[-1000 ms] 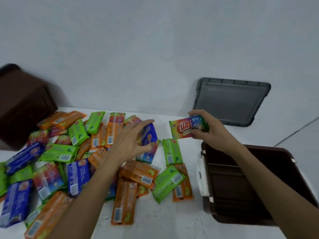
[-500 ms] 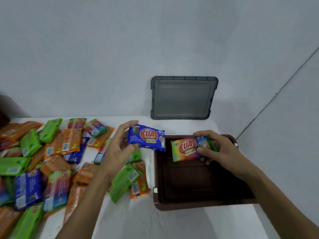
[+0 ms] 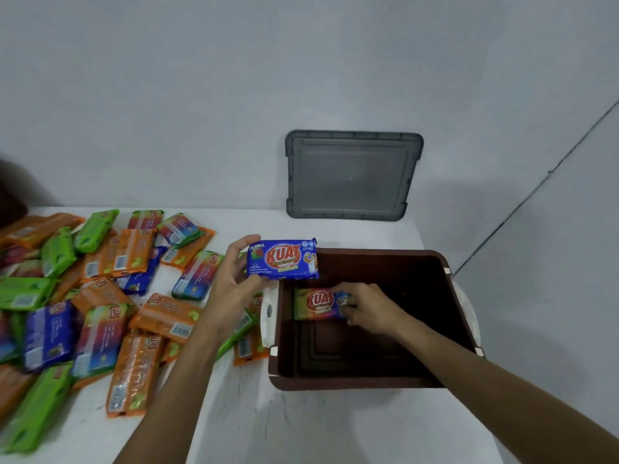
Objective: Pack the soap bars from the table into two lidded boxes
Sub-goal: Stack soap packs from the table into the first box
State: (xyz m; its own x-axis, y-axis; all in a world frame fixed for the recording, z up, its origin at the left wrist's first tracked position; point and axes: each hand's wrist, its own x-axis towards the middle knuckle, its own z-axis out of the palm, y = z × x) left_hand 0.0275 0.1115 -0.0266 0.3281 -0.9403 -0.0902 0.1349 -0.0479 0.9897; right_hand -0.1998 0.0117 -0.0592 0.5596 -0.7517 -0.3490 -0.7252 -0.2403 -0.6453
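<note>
A brown open box (image 3: 355, 383) stands on the white table at the right. My right hand (image 3: 371, 308) is down inside it, gripping a rainbow-coloured soap bar (image 3: 316, 303) near the box's far left corner. My left hand (image 3: 234, 279) holds a blue soap bar (image 3: 283, 261) upright over the box's far left rim. Several wrapped soap bars (image 3: 100, 296) in orange, green, blue and rainbow lie in a heap on the left half of the table.
A grey lid (image 3: 351, 175) leans against the wall behind the box. A dark brown second box (image 3: 11, 192) shows at the far left edge. White latch handles (image 3: 268, 316) sit on the box's sides. The table's front right corner is near.
My right hand has lowered the rainbow bar from rim height down into the box. My left hand has carried the blue bar a little right, over the rim.
</note>
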